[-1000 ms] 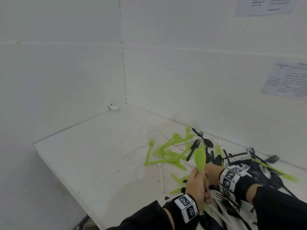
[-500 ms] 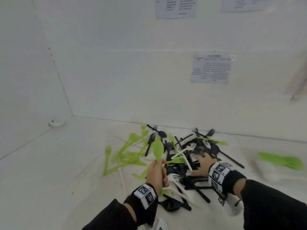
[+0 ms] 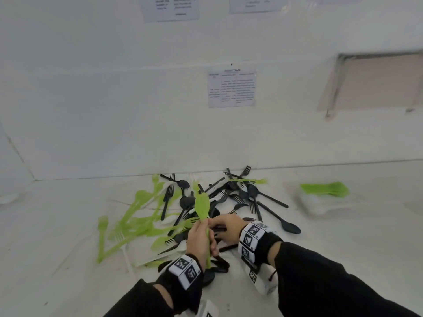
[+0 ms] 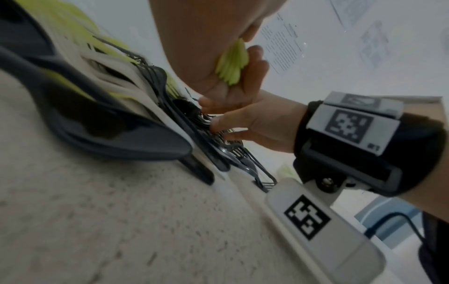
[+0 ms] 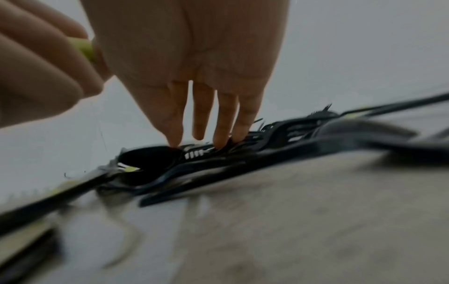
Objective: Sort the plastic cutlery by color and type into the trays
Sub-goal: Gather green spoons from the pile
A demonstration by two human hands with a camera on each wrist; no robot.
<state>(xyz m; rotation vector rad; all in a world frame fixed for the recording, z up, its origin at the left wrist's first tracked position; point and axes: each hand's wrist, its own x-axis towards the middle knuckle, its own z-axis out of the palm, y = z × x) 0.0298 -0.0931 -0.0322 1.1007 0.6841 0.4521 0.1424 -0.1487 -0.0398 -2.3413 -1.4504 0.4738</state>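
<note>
Wall sheet (image 3: 231,88) header reads "TRACE"; remaining print blurred.

Left hand (image 3: 201,239) raised, fingers curled in a grip; right hand (image 3: 229,227) low, straight fingers (image 5: 226,119) reaching down.

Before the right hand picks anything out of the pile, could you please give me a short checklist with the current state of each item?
1. Left hand grips the green spoons: ok.
2. Right hand free, fingers straight on the black cutlery: ok.
3. One piece singled out: not ok, pieces overlap.
4. Tray with green spoons in view at right: ok.
5. Trays for black and white: cannot tell.
</note>
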